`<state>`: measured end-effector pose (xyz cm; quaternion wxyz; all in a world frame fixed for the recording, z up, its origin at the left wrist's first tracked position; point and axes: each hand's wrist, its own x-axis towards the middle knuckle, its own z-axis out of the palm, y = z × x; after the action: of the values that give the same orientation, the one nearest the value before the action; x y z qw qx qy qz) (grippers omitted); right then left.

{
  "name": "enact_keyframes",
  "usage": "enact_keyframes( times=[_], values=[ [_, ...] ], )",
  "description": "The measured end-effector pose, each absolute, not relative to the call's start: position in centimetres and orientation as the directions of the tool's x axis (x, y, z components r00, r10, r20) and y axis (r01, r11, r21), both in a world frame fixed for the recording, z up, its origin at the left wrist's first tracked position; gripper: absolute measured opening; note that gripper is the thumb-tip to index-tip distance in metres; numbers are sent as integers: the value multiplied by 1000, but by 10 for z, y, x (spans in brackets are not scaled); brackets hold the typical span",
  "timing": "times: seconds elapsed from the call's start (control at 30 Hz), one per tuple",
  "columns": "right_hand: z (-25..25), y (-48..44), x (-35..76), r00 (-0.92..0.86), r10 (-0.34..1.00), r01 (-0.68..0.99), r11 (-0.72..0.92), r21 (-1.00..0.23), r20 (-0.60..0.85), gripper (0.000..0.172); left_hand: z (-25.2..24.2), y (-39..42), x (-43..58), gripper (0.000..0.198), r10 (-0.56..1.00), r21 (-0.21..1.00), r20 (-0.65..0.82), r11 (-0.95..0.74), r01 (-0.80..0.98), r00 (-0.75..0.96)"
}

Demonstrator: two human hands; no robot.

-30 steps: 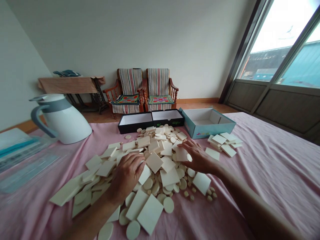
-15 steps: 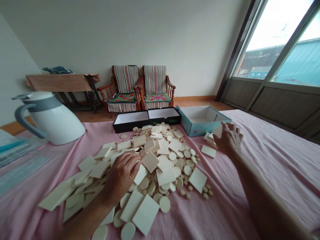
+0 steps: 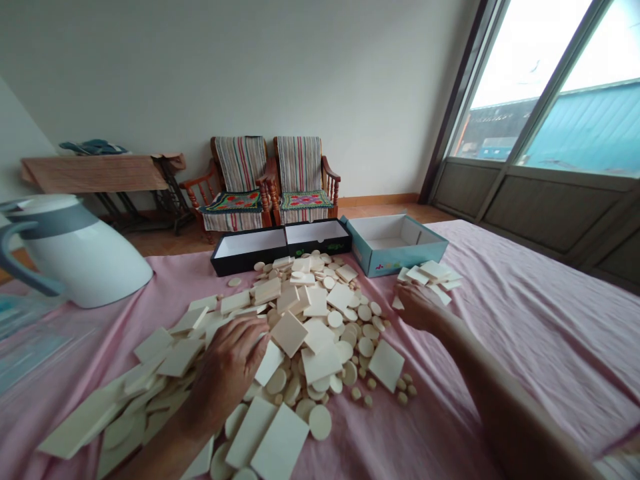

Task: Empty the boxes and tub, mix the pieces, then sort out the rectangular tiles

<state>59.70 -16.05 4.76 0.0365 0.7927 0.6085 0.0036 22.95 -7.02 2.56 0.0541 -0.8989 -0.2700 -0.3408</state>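
A pink cloth [image 3: 530, 333] is spread with a white jug [image 3: 75, 257], an open teal box [image 3: 395, 248] and an open black box [image 3: 280, 245] placed beyond a heap of cream tiles and discs [image 3: 320, 320]; the left hand [image 3: 225, 373] is pressed on it, fingers together; the right hand [image 3: 420, 308] is curled beside a small tile stack [image 3: 430, 277], any pinch untellable

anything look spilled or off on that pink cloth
The cream square tiles and round discs look spilled: they lie in a loose, overlapping heap across the pink cloth, outside the open black box and blue box, with the left hand resting on them.
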Motion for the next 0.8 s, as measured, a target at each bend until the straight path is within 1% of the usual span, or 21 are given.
enact_keyframes(
  times=[0.13, 0.23, 0.3, 0.37, 0.43, 0.47, 0.5, 0.57, 0.67, 0.73, 0.8],
  values=[
    [57, -164, 596, 333, 942, 942, -334, 24, 39, 30, 25, -70, 229, 14, 448, 93, 644, -850, 518, 620],
    [64, -167, 602, 428, 894, 903, -430, -15, 135, 31, 25, -70, 229, 14, 453, 97, 642, -849, 520, 619],
    [68, -169, 609, 508, 840, 856, -517, -4, 191, 32, 25, -69, 229, 14, 455, 96, 635, -849, 520, 625],
    [71, -171, 616, 576, 774, 796, -604, 34, 263, 35, 25, -69, 229, 13, 454, 94, 635, -849, 520, 625],
    [71, -171, 620, 596, 721, 756, -652, 55, 352, 39, 25, -69, 229, 14, 455, 94, 636, -847, 523, 624],
    [70, -171, 621, 584, 712, 758, -650, 51, 391, 41, 26, -70, 230, 14, 457, 94, 634, -847, 524, 625],
    [69, -170, 621, 564, 713, 775, -632, 32, 417, 42, 26, -70, 230, 14, 458, 93, 631, -846, 525, 626],
    [63, -165, 617, 512, 749, 836, -546, -45, 421, 41, 28, -72, 230, 14, 463, 93, 625, -844, 529, 629],
    [54, -150, 602, 370, 865, 928, -329, -174, 340, 31, 30, -74, 231, 15, 468, 96, 626, -840, 534, 624],
    [50, -137, 590, 235, 938, 962, -187, -199, 256, 27, 31, -75, 231, 16, 473, 102, 623, -839, 535, 623],
    [48, -121, 577, 139, 975, 978, -108, -179, 171, 28, 31, -75, 231, 16, 478, 108, 618, -837, 536, 624]
  ],
)
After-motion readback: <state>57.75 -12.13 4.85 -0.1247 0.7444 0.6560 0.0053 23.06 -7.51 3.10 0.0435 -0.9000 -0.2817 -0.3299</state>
